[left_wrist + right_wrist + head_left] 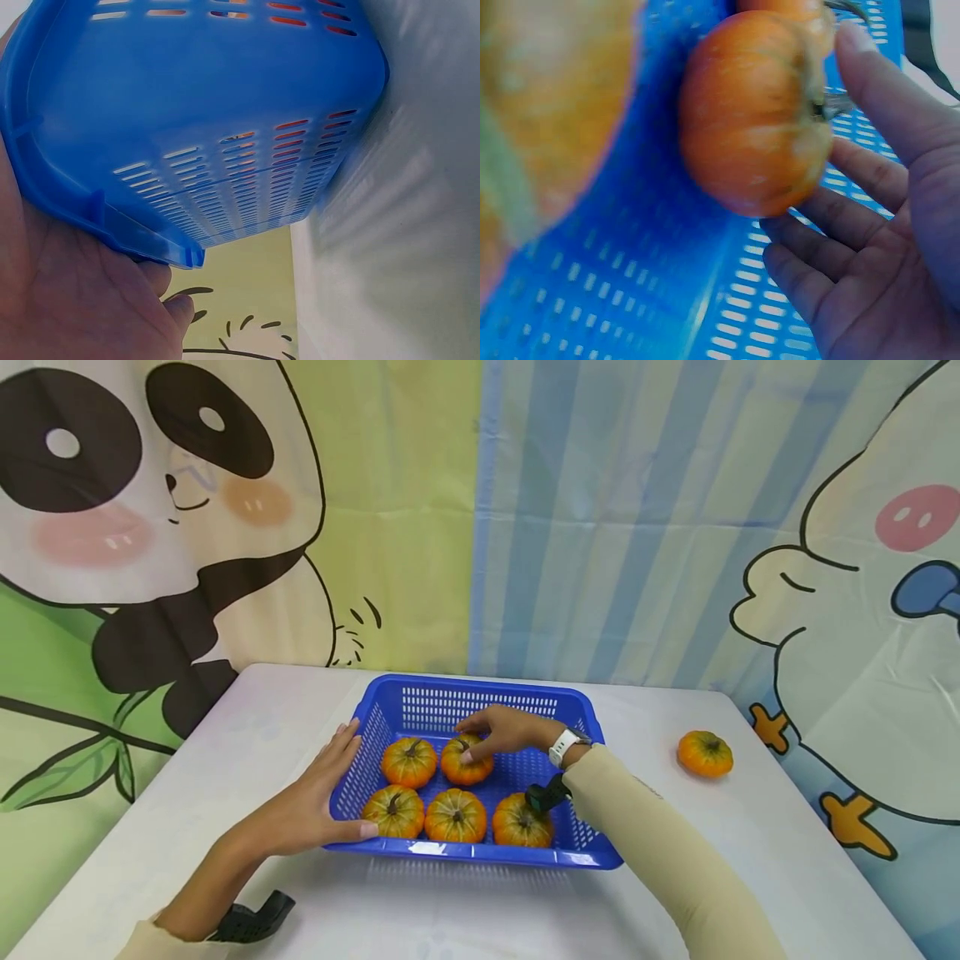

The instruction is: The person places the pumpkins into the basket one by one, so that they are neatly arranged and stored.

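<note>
A blue plastic basket (472,852) with slotted walls stands on the table, holding several small orange pumpkins. My left hand (311,806) rests against its left front corner, fingers extended along the left rim and thumb on the front rim; the left wrist view shows the palm against that rim (97,225). Inside the basket, my right hand (510,731) is over a pumpkin (465,764) in the back row. In the right wrist view its fingers reach behind this pumpkin (754,112), while the thumb stands apart near the stems; some fingertips are hidden.
Another pumpkin (705,754) lies by itself on the right side of the white table (450,914). Behind the table hangs a printed curtain (600,527) with cartoon animals. A pumpkin (408,763) sits just left of the right hand's pumpkin.
</note>
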Available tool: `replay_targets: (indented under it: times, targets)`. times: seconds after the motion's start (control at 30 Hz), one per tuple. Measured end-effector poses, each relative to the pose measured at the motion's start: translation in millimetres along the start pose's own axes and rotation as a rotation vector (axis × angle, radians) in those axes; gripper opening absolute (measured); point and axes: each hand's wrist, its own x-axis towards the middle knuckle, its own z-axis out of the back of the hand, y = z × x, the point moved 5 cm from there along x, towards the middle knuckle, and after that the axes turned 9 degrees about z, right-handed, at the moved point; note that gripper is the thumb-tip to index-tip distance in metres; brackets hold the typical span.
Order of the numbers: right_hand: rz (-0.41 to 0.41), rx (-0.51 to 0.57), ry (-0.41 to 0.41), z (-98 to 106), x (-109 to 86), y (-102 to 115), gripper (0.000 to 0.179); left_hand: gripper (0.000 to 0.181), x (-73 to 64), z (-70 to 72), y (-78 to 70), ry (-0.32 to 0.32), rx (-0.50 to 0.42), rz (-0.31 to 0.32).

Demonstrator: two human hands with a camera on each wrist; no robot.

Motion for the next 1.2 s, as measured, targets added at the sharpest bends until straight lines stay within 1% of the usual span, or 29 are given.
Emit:
replay_targets:
  times: [0.1, 0.23, 0.37, 0.47, 0.77, 0.9, 1.07, 1.2]
  targets:
    - [0.004, 0.027, -0.024, 4.7, -3.5, 1.3, 0.063, 0.113, 0.7, -1.1, -0.2, 0.002, 0.004, 0.000]
    - [0.036, 0.052, -0.057, 13.2, -8.4, 4.9, 0.064, 0.113, 0.6, -0.9, 0.6, 0.002, 0.000, 0.001]
    - [0.080, 0.072, -0.121, 27.0, -15.4, 10.6, 0.062, 0.114, 0.6, -0.7, 1.1, 0.001, 0.002, 0.003]
    - [0.090, 0.083, -0.168, 36.7, -21.9, 14.7, 0.060, 0.114, 0.7, -0.4, 1.3, -0.002, 0.004, 0.002]
    - [0.067, 0.036, -0.256, 50.1, -35.9, 13.7, 0.050, 0.114, 1.1, 0.6, 2.5, 0.000, -0.001, 0.007]
    - [0.045, 0.014, -0.300, 54.4, -43.1, 13.3, 0.051, 0.114, 0.9, 0.4, 2.4, 0.000, -0.003, 0.005]
    - [0.036, 0.023, -0.348, 59.7, -53.7, 12.3, 0.055, 0.114, 0.7, -0.4, 1.9, 0.001, -0.007, 0.005]
    - [0.052, 0.036, -0.367, 63.6, -63.2, 10.9, 0.052, 0.115, 0.4, 0.2, 1.9, -0.002, -0.001, 0.005]
